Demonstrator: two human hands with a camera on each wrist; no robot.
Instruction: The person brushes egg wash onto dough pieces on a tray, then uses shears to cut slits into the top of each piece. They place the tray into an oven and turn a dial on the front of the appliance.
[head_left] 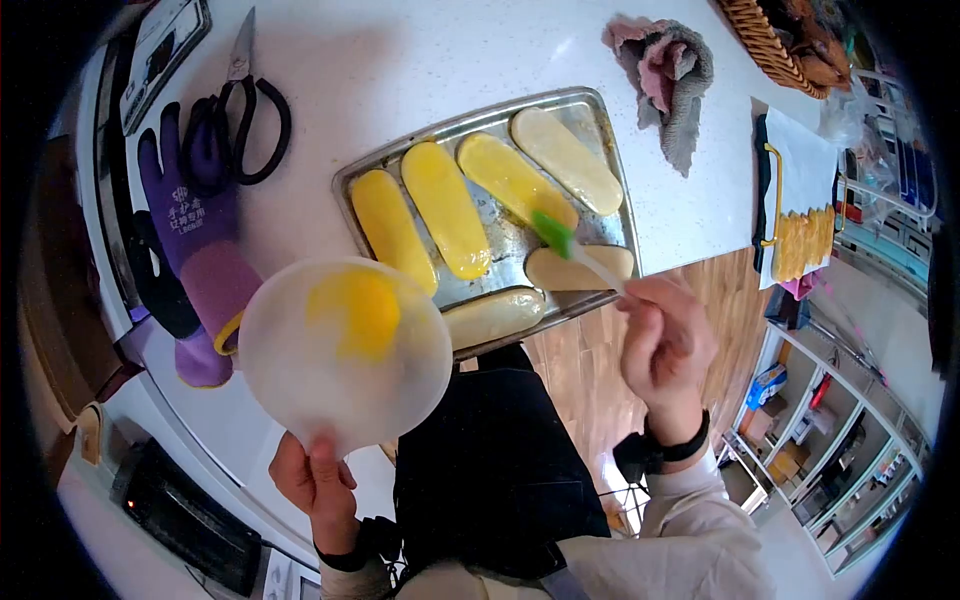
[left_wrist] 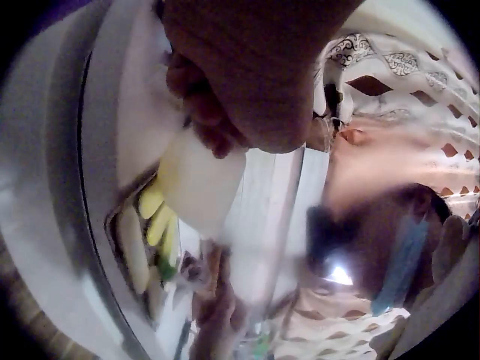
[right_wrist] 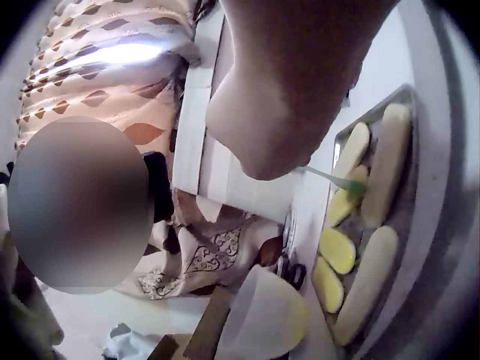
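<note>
My left hand [head_left: 318, 485] grips a translucent white bowl [head_left: 420, 375] by its near rim, thumb on the inside; yellow liquid like beaten egg [head_left: 368, 315] pools in it. In my right hand [head_left: 668, 335], the pale handle of a green-headed pastry brush [head_left: 553, 234] is pinched between thumb and fingers. The brush head meets the lower end of a yellow-coated oblong dough piece [head_left: 510, 175] in the head view. Several such pieces lie on a metal baking tray [head_left: 512, 268]. Three look glossy yellow; the others, such as the far-right dough piece [head_left: 567, 160], are paler.
Black-handled scissors [head_left: 240, 110] and purple gloves [head_left: 205, 235] lie left of the tray. A crumpled cloth [head_left: 665, 80] sits beyond its right corner, with a wicker basket [head_left: 765, 45] farther off. The tray's near right side reaches past the table edge, above a wooden floor [head_left: 570, 350].
</note>
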